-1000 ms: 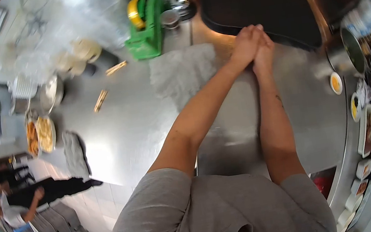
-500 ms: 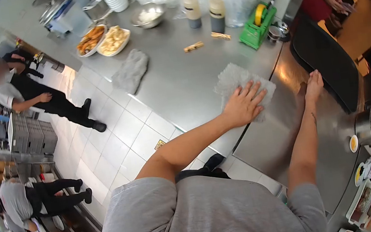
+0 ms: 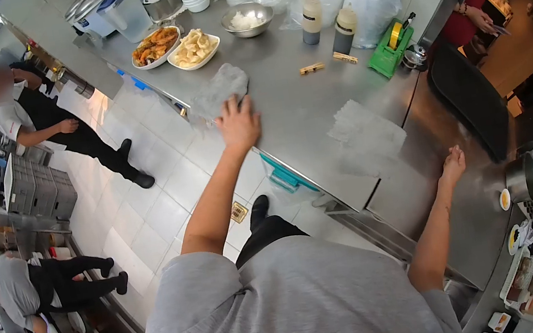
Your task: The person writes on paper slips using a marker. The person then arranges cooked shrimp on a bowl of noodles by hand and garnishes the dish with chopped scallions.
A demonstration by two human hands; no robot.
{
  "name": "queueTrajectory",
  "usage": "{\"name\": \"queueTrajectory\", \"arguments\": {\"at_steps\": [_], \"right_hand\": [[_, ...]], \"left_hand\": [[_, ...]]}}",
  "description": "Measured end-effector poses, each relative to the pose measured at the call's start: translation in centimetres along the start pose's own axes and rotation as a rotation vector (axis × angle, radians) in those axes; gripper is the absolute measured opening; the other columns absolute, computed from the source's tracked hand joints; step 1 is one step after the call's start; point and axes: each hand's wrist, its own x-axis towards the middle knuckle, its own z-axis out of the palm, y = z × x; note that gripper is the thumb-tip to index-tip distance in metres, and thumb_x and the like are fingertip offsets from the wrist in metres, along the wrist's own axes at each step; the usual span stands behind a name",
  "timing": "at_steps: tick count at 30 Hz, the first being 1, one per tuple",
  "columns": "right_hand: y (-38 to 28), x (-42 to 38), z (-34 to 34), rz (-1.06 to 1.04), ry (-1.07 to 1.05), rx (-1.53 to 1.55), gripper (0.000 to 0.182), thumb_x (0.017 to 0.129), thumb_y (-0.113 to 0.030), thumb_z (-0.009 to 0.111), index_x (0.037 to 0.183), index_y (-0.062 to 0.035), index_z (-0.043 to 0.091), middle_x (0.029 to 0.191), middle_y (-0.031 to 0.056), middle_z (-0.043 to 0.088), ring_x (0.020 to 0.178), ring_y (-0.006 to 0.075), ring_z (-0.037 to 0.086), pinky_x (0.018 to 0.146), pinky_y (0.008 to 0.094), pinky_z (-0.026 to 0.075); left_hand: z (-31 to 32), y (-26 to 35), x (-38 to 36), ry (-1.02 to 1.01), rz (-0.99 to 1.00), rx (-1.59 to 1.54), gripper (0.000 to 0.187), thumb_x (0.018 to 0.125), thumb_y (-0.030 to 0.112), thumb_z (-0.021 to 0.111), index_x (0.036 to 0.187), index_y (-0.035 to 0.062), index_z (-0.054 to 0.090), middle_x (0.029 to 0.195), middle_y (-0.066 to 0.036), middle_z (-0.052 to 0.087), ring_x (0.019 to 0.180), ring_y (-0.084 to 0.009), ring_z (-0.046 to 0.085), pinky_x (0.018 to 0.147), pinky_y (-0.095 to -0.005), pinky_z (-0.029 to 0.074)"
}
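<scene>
The left hand [image 3: 239, 124] lies spread on the grey cloth [image 3: 219, 89] at the steel table's [image 3: 292, 104] edge — seemingly pressing, not gripping. The right hand [image 3: 452, 165] (fingers loose, empty) rests on the table beside the white paper sheet [image 3: 367, 136].

Around the tape dispenser [image 3: 390, 46] on our counter [image 3: 285, 105]
Left of it we see two clothespins [image 3: 327, 63], two bottles [image 3: 327, 19] behind them, farther left a bowl [image 3: 247, 18], two plates [image 3: 176, 45]; nearer us, a cloth [image 3: 366, 134]

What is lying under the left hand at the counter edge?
A grey cloth lies on the steel counter, and the left hand rests on its near edge. The part of the cloth beneath the hand is covered. The right hand rests on the counter, apart from it.
</scene>
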Motion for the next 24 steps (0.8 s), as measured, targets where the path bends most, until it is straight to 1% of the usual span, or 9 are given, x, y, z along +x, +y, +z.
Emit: {"name": "queueTrajectory", "arguments": {"at_steps": [4, 6, 9, 12, 14, 15, 16, 19, 24], "right_hand": [[-2.3, -5.4, 6.9, 0.035, -0.052, 0.034, 0.021, 0.092, -0.023, 0.054, 0.081, -0.0045, 0.057, 0.065, -0.0036, 0.045, 0.056, 0.0051, 0.034, 0.050, 0.0226, 0.029], [-2.3, -6.7, 10.8, -0.104, -0.096, -0.078, 0.020, 0.091, -0.022, 0.055, 0.083, -0.0035, 0.057, 0.071, -0.0011, 0.050, 0.061, 0.0063, 0.041, 0.054, 0.0226, 0.035], [-6.0, -9.3, 19.3, -0.345, -0.046, -0.199, 0.019, 0.090, -0.021, 0.056, 0.086, -0.0019, 0.058, 0.078, 0.0020, 0.056, 0.070, 0.0094, 0.049, 0.062, 0.0233, 0.041], [-8.7, -12.6, 28.7, -0.431, -0.166, -0.218, 0.022, 0.089, -0.022, 0.057, 0.089, 0.0001, 0.058, 0.084, 0.0045, 0.059, 0.078, 0.0144, 0.055, 0.071, 0.0247, 0.045], [-10.4, -15.8, 35.7, -0.321, -0.442, -0.228, 0.021, 0.089, -0.023, 0.056, 0.089, -0.0022, 0.059, 0.077, 0.0016, 0.058, 0.068, 0.0114, 0.053, 0.061, 0.0237, 0.044], [-11.3, -18.0, 39.0, -0.010, -0.672, -0.041, 0.020, 0.089, -0.024, 0.057, 0.094, -0.0055, 0.060, 0.071, -0.0001, 0.055, 0.059, 0.0077, 0.049, 0.052, 0.0219, 0.039], [-10.3, -20.1, 42.5, 0.146, -0.821, 0.128, 0.021, 0.087, -0.024, 0.059, 0.099, -0.0074, 0.059, 0.066, -0.0017, 0.052, 0.054, 0.0049, 0.044, 0.046, 0.0213, 0.034], [-12.0, -26.4, 50.6, 0.417, -1.118, 0.018, 0.033, 0.087, -0.026, 0.056, 0.110, -0.0024, 0.052, 0.076, 0.0035, 0.056, 0.054, 0.0070, 0.046, 0.049, 0.0224, 0.040], [-11.9, -30.6, 58.2, 0.647, -1.088, 0.083, 0.036, 0.086, -0.025, 0.055, 0.112, -0.0006, 0.048, 0.086, 0.0152, 0.063, 0.052, 0.0088, 0.046, 0.050, 0.0277, 0.045]], "left_hand": [[3.9, -4.1, 3.7, -0.067, 0.078, -0.047, 0.049, 0.087, 0.042, 0.048, 0.126, 0.0130, 0.049, 0.138, -0.014, 0.038, 0.128, -0.0359, 0.031, 0.094, -0.0516, 0.031], [4.3, -4.9, 6.7, -0.122, 0.192, -0.127, 0.049, 0.088, 0.042, 0.047, 0.127, 0.0118, 0.049, 0.137, -0.015, 0.039, 0.127, -0.0353, 0.032, 0.095, -0.0520, 0.030], [3.4, -8.5, 10.7, -0.255, 0.303, -0.621, 0.045, 0.090, 0.042, 0.047, 0.123, 0.0115, 0.050, 0.127, -0.011, 0.049, 0.118, -0.0319, 0.045, 0.091, -0.0504, 0.036], [2.4, -16.5, 12.7, -0.396, -0.333, -1.014, 0.040, 0.092, 0.037, 0.047, 0.116, 0.0061, 0.052, 0.105, -0.011, 0.060, 0.095, -0.0260, 0.060, 0.076, -0.0395, 0.047], [2.8, -23.2, 13.6, -0.228, -0.651, -1.283, 0.037, 0.091, 0.032, 0.049, 0.112, 0.0010, 0.050, 0.088, -0.010, 0.061, 0.075, -0.0210, 0.063, 0.058, -0.0305, 0.049], [2.7, -26.1, 14.4, -0.177, -0.736, -1.299, 0.036, 0.091, 0.030, 0.048, 0.111, -0.0006, 0.048, 0.088, -0.012, 0.060, 0.075, -0.0213, 0.063, 0.056, -0.0300, 0.049], [2.6, -28.6, 15.4, -0.127, -0.819, -1.311, 0.036, 0.092, 0.028, 0.048, 0.111, -0.0022, 0.046, 0.087, -0.014, 0.059, 0.074, -0.0216, 0.063, 0.054, -0.0295, 0.049], [3.4, -33.4, 18.1, -0.060, -0.834, -1.532, 0.034, 0.092, 0.024, 0.045, 0.111, -0.0041, 0.043, 0.093, -0.018, 0.059, 0.077, -0.0251, 0.064, 0.055, -0.0309, 0.050], [6.3, -37.1, 22.2, -0.130, -0.887, -1.760, 0.026, 0.088, 0.016, 0.042, 0.103, -0.0054, 0.043, 0.099, -0.024, 0.058, 0.080, -0.0323, 0.064, 0.056, -0.0345, 0.052]]}}
